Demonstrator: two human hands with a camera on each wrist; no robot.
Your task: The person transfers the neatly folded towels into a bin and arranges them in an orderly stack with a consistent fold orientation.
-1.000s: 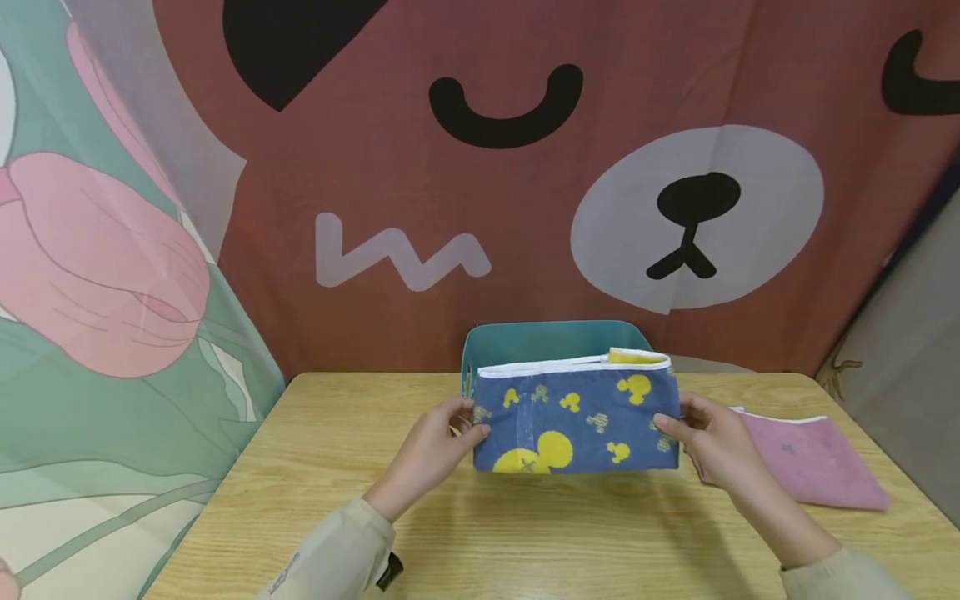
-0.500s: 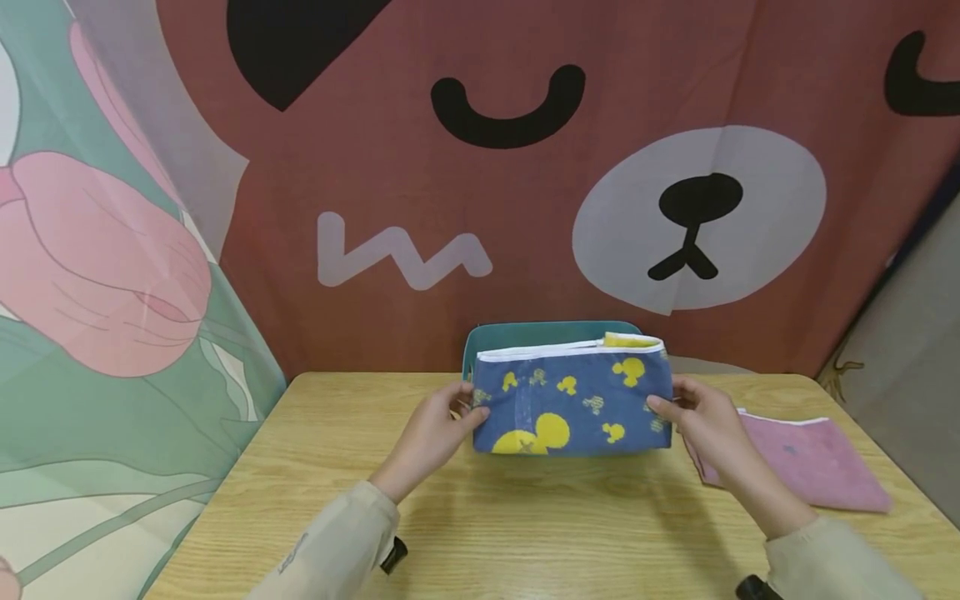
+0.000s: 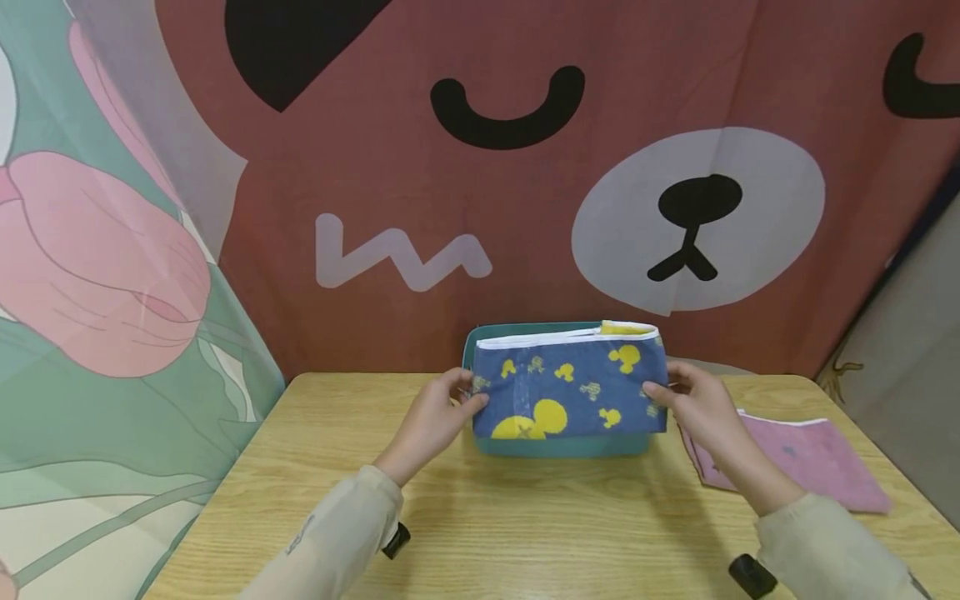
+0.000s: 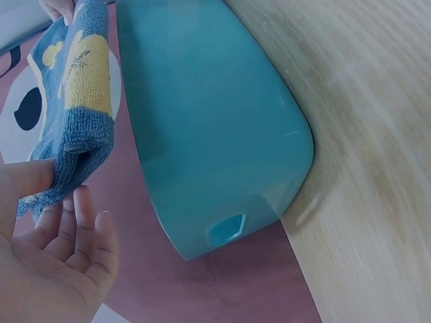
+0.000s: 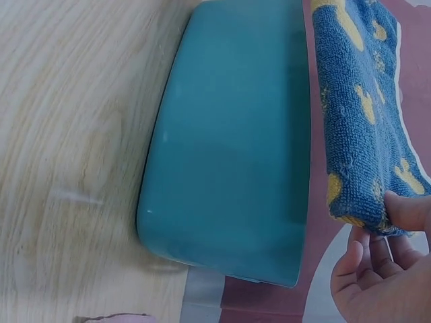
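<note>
Two hands hold one folded blue towel (image 3: 558,387) stretched level between them, its underside raised above the rim of the teal basket (image 3: 562,447) and apart from it. Above the left end of the basket, the left hand (image 3: 431,412) pinches one short edge of the towel, thumb on the near face; above the right end, the right hand (image 3: 701,408) is clamped on the opposite edge in the same way. Yellow mouse-head shapes dot the terry cloth, white binding runs along its upper edge, and a yellow patch shows at the top right corner. A slot (image 4: 227,230) pierces the basket's left end wall. To the right of the basket, a folded pink towel (image 3: 810,454) lies flat on the wood-grain surface (image 3: 525,533), partly covered by the right forearm. Behind the basket hangs a reddish-brown bear-face backdrop (image 3: 375,167), and farther left of it a green floral cloth (image 3: 97,417).
</note>
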